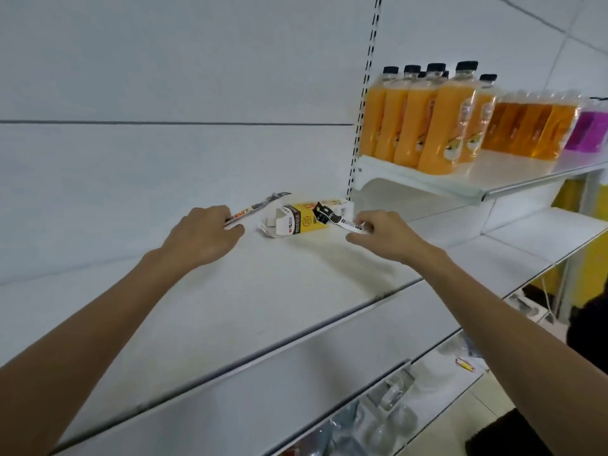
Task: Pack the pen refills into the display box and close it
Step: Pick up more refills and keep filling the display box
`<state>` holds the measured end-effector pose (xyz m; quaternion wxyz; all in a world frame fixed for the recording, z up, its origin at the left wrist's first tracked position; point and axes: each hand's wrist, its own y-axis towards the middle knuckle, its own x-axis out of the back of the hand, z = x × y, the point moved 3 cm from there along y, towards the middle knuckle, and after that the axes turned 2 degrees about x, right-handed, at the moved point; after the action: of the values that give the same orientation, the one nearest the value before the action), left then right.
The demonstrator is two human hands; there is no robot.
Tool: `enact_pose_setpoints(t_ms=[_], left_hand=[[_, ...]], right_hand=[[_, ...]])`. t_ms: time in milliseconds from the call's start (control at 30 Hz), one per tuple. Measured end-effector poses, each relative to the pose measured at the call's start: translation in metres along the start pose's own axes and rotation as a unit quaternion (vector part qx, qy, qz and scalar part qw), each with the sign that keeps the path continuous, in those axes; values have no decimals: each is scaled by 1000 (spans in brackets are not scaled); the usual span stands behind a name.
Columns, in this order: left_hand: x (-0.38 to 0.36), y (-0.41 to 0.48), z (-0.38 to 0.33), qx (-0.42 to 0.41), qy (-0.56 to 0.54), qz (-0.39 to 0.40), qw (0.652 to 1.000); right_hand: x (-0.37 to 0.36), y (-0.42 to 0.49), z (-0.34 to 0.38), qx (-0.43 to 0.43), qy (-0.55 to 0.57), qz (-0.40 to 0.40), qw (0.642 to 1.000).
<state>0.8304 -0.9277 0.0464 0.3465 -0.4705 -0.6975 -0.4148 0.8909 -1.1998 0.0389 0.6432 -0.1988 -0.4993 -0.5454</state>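
Right grip (385,236) clamped on a pen refill pack (332,218): thumb and forefinger pinch its white barcoded end. Black header end of the pack points up and left, over the right part of the display box (297,222). Cannot tell whether pack and box touch.

Left grip (204,235) closed on the near end of a second refill pack (258,205). Fingers curl over it, thumb lies out along the shelf (263,291). Far end of that pack runs up and right, toward the shelf's back panel. Cannot tell whether it is lifted or lies flat.

Display box lies on its side on the white shelf, between my two grips and apart from the left one. Yellow and white, with dark print. Its left end is open, white flaps splayed out.

Higher shelf to the right carries orange juice bottles (427,123) with black caps, bunched at its left end. Beside them amber packs (529,126), then purple ones (587,130), both blurred. Lower shelf below holds clear items, too blurred to name.
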Motion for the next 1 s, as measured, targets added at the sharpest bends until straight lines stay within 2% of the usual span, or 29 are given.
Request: enact_pose_setpoints(t_ms=[233,367,533,700,767,867,1000], left_hand=[[-22,29,-26,34,-78,35,996],[-28,30,-24,64,-84,-3,994],[-38,30,-23,105,-91,-40,989],[-51,29,-36,129,-109,-98,981],[-49,27,-46,114,-112,-141,977],[-36,24,-60,78,-166,-237,954],[-15,19,-79,14,-177,-316,932]], right_hand=[[-8,71,-32,57,-34,45,997],[-22,122,-21,129,-53,57,989],[-60,159,-9,221,-84,136,962],[-71,168,-10,257,-107,168,946],[-63,163,-3,273,-64,174,944],[-44,146,9,291,96,168,937],[-18,127,12,256,296,169,905]])
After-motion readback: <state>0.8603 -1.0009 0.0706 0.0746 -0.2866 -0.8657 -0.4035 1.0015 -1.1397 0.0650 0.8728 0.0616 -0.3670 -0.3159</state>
